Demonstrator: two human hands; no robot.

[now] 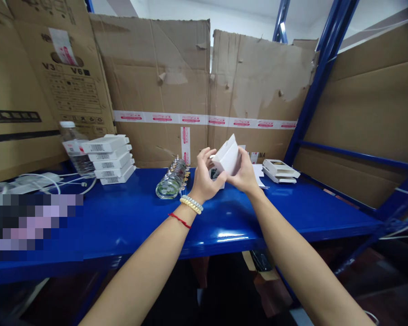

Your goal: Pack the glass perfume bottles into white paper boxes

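Between my two hands is a small white cardboard box (227, 158), tilted, with a flap standing up at its top. My left hand (204, 176) is closed on the box's left side, thumb along the lower edge. Something small and dark shows beside its palm, too hidden to name. My right hand (245, 175) grips the right side of the box, its thumb near my left thumb. Left of my left hand lies a row of clear, rounded glass-like pieces (168, 186) with gold-coloured metal parts along it.
A stack of several white boxes (112, 160) stands at the left, beside a plastic bottle (75, 147) and white cables (47, 183). Open white boxes (279, 168) lie at the right. Taped cardboard (156, 90) walls the back of the blue shelf (129, 226).
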